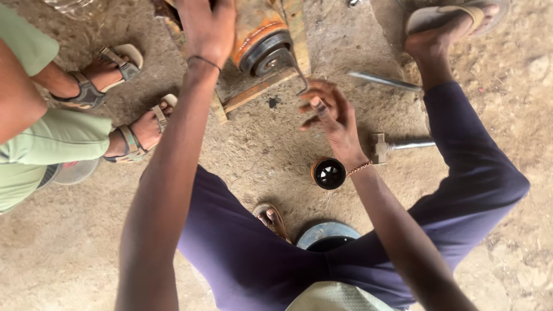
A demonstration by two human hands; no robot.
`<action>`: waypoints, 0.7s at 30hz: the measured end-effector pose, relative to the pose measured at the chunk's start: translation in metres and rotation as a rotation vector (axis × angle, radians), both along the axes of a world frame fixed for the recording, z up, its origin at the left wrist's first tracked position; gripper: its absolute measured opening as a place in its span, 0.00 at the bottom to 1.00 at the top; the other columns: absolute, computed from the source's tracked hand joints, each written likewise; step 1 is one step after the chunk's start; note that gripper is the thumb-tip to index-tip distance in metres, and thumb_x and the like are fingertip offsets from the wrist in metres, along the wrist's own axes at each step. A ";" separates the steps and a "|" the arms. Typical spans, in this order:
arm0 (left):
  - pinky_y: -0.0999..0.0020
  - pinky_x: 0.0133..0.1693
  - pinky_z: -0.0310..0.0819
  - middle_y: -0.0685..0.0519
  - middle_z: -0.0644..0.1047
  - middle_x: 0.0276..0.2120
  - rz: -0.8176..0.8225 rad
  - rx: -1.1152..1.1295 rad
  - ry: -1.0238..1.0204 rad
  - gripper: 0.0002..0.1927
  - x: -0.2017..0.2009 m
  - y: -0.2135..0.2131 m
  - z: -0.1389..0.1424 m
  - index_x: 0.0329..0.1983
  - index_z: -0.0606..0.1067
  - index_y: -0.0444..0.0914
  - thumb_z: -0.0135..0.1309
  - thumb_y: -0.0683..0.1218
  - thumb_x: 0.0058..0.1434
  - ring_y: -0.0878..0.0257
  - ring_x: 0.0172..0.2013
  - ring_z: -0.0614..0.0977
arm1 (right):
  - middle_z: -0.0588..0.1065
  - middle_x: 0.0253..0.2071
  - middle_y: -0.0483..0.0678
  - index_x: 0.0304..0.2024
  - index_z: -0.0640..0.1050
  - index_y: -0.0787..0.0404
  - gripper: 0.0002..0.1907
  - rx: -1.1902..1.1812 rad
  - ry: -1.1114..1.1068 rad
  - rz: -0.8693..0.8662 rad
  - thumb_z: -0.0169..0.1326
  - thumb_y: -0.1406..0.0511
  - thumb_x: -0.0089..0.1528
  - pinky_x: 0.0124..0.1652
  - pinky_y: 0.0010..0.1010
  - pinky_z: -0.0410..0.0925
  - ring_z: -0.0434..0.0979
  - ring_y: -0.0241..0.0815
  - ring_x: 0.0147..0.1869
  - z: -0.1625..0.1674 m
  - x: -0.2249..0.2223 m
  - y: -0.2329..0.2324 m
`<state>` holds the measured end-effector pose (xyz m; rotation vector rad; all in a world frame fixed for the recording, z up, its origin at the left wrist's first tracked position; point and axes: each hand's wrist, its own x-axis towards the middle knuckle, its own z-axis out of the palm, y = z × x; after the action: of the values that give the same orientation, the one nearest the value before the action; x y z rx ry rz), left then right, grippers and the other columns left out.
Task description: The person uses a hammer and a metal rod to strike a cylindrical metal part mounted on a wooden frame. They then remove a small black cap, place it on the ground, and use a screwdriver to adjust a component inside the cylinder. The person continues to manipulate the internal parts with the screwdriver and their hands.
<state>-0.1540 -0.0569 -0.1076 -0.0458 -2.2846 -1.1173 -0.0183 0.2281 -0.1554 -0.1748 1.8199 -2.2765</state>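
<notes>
Orange motor [262, 34] under gripping left hand [207, 26]; right hand [331, 112] pinches bent rod [300, 78] beside it.

Rough matt dirt floor [259, 150] — worn orange-painted metal motor [262, 34], wooden base [253, 95], shiny steel hammer [397, 145].

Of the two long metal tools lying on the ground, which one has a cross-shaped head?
The T-handled wrench just beyond the right hand and its wrist; the plain steel bar farther up has no such head.
</notes>
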 end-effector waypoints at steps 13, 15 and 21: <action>0.65 0.49 0.72 0.49 0.75 0.41 0.035 0.697 0.050 0.04 0.150 0.086 0.006 0.49 0.70 0.40 0.48 0.44 0.73 0.63 0.43 0.78 | 0.78 0.46 0.50 0.43 0.76 0.60 0.12 0.889 0.956 -0.390 0.55 0.80 0.65 0.34 0.27 0.76 0.78 0.42 0.44 0.025 -0.041 -0.034; 0.68 0.42 0.77 0.51 0.77 0.43 -0.091 0.993 -0.249 0.10 0.160 0.102 0.002 0.52 0.73 0.39 0.50 0.46 0.70 0.64 0.42 0.79 | 0.78 0.49 0.49 0.41 0.72 0.57 0.15 0.903 1.081 -0.336 0.56 0.80 0.62 0.37 0.29 0.76 0.78 0.45 0.47 0.037 -0.045 -0.028; 0.63 0.56 0.77 0.50 0.79 0.54 -0.306 1.036 -0.449 0.19 0.146 0.129 0.004 0.59 0.73 0.39 0.56 0.51 0.68 0.63 0.55 0.80 | 0.71 0.53 0.48 0.59 0.67 0.52 0.27 0.037 0.139 -0.194 0.50 0.78 0.61 0.37 0.27 0.79 0.77 0.41 0.47 0.070 -0.016 -0.032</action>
<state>-0.0080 0.0725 -0.1035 0.2956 -1.7787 -2.5442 -0.0348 0.1966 -0.0859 -0.1604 2.0283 -2.4117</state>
